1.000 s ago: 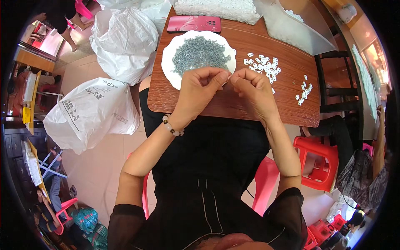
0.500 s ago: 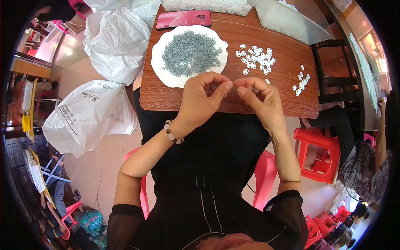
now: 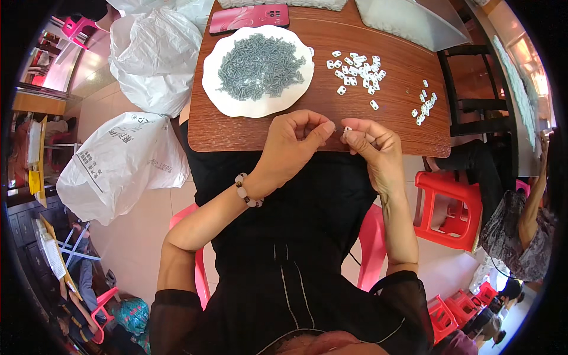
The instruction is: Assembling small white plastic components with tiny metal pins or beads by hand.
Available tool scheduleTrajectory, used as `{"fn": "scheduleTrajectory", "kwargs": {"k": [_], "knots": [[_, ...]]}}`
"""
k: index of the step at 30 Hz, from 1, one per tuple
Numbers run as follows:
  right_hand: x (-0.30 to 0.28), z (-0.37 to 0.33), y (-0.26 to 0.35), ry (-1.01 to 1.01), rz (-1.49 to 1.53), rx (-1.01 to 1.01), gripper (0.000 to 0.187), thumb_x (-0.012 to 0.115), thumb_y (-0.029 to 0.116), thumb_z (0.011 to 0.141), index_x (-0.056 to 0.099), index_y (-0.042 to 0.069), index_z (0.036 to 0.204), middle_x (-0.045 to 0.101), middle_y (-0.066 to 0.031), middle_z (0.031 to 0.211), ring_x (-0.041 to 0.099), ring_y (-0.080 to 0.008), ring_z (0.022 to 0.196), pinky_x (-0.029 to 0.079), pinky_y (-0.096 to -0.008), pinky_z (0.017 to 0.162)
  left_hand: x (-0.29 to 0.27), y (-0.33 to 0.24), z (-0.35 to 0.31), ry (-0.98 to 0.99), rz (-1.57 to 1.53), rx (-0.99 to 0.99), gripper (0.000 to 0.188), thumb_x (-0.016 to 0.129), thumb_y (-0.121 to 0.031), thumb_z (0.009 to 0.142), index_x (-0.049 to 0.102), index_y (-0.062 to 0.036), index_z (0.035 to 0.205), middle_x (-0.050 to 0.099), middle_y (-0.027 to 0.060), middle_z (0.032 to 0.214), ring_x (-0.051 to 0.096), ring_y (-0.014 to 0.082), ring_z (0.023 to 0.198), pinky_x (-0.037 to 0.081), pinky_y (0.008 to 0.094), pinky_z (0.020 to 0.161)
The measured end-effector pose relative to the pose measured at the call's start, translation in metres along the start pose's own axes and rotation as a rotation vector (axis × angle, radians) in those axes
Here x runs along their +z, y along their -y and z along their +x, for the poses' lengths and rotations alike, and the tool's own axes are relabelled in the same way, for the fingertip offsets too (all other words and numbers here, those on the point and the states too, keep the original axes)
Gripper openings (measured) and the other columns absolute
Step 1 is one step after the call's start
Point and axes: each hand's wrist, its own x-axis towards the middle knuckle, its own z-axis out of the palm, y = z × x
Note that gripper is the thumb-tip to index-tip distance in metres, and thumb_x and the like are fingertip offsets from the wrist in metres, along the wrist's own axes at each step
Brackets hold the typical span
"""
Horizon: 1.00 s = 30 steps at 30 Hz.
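Note:
My left hand (image 3: 293, 142) is pinched at the near edge of the brown table (image 3: 248, 131), with the tip of a small grey screw-like piece (image 3: 335, 129) just showing beyond the fingertips. Facing it, a small white plastic piece (image 3: 347, 129) is held between thumb and forefinger of my right hand (image 3: 378, 148). A narrow gap separates the two pieces. Beyond my left hand, a white scalloped plate (image 3: 216, 100) carries a heap of small grey screw-like pieces (image 3: 260, 66). Loose white plastic pieces with holes (image 3: 364, 72) lie past my right hand, and a smaller group (image 3: 425, 108) sits farther right.
A pink phone (image 3: 248, 19) lies behind the plate. White containers (image 3: 408, 23) line the table's far side. White plastic bags (image 3: 121, 168) stand on the floor at left. A red stool (image 3: 449, 207) and another person's arm (image 3: 532, 189) are at right.
My hands have drawn slightly apart, and the white piece now shows in my right fingertips. The whole view has shifted, with the table sitting a little higher and farther left.

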Motion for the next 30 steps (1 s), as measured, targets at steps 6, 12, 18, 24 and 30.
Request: {"fn": "scheduleTrajectory", "kwargs": {"k": [6, 12, 18, 24, 30], "knots": [[-0.006, -0.001, -0.005, 0.01, 0.026, 0.027, 0.016, 0.068, 0.014, 0.087, 0.067, 0.001, 0.096, 0.069, -0.0023, 0.083, 0.06, -0.0043, 0.074, 0.042, -0.0182, 0.063, 0.001, 0.0, -0.002, 0.046, -0.031, -0.051, 0.018, 0.065, -0.018, 0.09, 0.066, -0.0011, 0.095, 0.062, -0.0008, 0.076, 0.054, 0.0043, 0.067, 0.042, 0.0185, 0.06], [-0.002, -0.004, -0.001, -0.016, -0.004, 0.039, 0.012, 0.069, 0.013, 0.086, 0.067, 0.001, 0.089, 0.067, -0.0033, 0.076, 0.057, -0.0054, 0.066, 0.04, -0.018, 0.061, 0.0, 0.004, -0.002, 0.053, -0.031, -0.056, 0.018, 0.066, -0.018, 0.089, 0.066, -0.0018, 0.095, 0.063, -0.0008, 0.077, 0.054, 0.0039, 0.068, 0.042, 0.0186, 0.06], [0.002, -0.009, 0.0, -0.025, -0.093, 0.035, 0.012, 0.068, 0.014, 0.087, 0.068, 0.002, 0.086, 0.067, -0.0033, 0.072, 0.056, -0.0044, 0.063, 0.039, -0.0181, 0.058, 0.002, 0.001, -0.003, 0.061, -0.037, -0.043, 0.018, 0.066, -0.019, 0.089, 0.066, -0.0022, 0.095, 0.064, -0.001, 0.077, 0.054, 0.0037, 0.068, 0.042, 0.0186, 0.06], [0.005, -0.012, 0.006, -0.039, -0.152, -0.041, 0.011, 0.066, 0.01, 0.087, 0.068, 0.001, 0.084, 0.065, -0.0014, 0.068, 0.052, -0.0013, 0.059, 0.036, -0.0166, 0.055, -0.002, 0.004, -0.002, 0.08, 0.055, -0.037, 0.02, 0.067, -0.021, 0.089, 0.067, -0.002, 0.094, 0.064, -0.0008, 0.078, 0.055, 0.0036, 0.069, 0.042, 0.0183, 0.06], [0.006, -0.014, 0.005, -0.079, -0.248, -0.09, 0.011, 0.066, 0.009, 0.086, 0.068, 0.001, 0.081, 0.062, 0.0022, 0.062, 0.046, 0.0022, 0.053, 0.03, -0.0155, 0.048, 0.0, 0.002, -0.002, 0.084, 0.066, -0.033, 0.02, 0.067, -0.022, 0.089, 0.067, -0.0019, 0.093, 0.064, -0.0012, 0.078, 0.054, 0.0033, 0.068, 0.041, 0.0183, 0.06]]}}
